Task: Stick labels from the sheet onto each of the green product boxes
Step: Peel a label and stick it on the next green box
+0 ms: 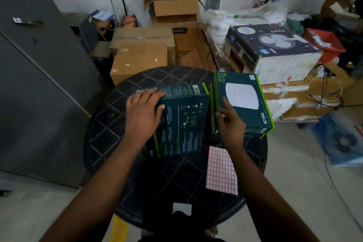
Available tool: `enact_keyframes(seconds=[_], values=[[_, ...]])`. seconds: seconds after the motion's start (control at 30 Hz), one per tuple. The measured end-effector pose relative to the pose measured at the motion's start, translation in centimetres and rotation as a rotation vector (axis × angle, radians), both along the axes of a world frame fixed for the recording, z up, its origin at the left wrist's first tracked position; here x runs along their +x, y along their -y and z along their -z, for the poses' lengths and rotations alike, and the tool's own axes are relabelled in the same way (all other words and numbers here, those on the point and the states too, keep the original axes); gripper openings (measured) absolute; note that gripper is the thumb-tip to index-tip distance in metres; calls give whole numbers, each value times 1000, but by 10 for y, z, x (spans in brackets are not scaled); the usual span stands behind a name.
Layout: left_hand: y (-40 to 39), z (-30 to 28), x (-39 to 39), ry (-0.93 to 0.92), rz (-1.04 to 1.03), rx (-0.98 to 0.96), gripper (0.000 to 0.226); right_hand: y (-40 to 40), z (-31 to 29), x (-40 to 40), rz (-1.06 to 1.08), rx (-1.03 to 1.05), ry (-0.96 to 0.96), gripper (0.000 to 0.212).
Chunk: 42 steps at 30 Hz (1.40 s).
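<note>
Green cardboard dominates the working area: two dark green product boxes with lime edges sit side by side on the round black lattice-topped desk (110, 135). The left green box (182, 122) lies with its printed specification face up. The right green box (243, 102) shows its front, with a white disc picture, and reaches toward the desk's far right rim.

Your left hand (144, 112) lies over the near left corner of the left green box, fingers spread along its top edge and thumb resting on the upper face. It appears to steady or turn the box; whether the fingers wrap the far side cannot be told. Your right hand (230, 122) is over the near left part of the right green box, fingers loosely extended and slightly blurred, gripping nothing that can be made out. Whether a label sits on a fingertip cannot be confirmed.

The pink label sheet with a grid of small white labels (222, 171) lies flat on the desk, just nearer you than the boxes and beneath your right forearm, within easy reach for peeling. A small white paper scrap (181, 208) rests near the desk's front edge.

Judgement: the boxes are being positioned to present a face for labelling. No applied label can be identified on either box.
</note>
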<state>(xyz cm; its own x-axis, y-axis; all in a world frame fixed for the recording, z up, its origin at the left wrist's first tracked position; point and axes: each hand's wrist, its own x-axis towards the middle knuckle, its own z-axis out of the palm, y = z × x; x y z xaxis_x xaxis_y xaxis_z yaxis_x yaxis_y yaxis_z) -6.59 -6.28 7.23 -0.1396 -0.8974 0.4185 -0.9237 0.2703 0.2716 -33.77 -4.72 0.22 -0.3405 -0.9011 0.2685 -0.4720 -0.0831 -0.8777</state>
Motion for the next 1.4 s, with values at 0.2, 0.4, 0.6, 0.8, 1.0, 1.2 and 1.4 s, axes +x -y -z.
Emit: enact_keyframes(seconds=[0.2,0.4,0.6,0.8,1.0,1.2,1.4], values=[[-1,8,6,-75,27,-30,45,-66,99,-43,138,551,-179,40],[-15,20,-11,44,2,-46,58,-79,128,-31,92,1047,-358,90],[-27,26,-12,201,-13,-35,76,-84,143,-27,195,1049,-335,100],[-28,23,-10,203,-1,-18,78,-85,152,-40,351,1035,-107,112],[-24,18,-9,209,6,17,84,-89,146,-61,334,1009,188,49],[-6,-2,-9,239,174,38,70,-56,77,-53,262,450,226,22],[24,-18,-7,-51,232,157,53,-36,-43,-21,69,-107,466,30]])
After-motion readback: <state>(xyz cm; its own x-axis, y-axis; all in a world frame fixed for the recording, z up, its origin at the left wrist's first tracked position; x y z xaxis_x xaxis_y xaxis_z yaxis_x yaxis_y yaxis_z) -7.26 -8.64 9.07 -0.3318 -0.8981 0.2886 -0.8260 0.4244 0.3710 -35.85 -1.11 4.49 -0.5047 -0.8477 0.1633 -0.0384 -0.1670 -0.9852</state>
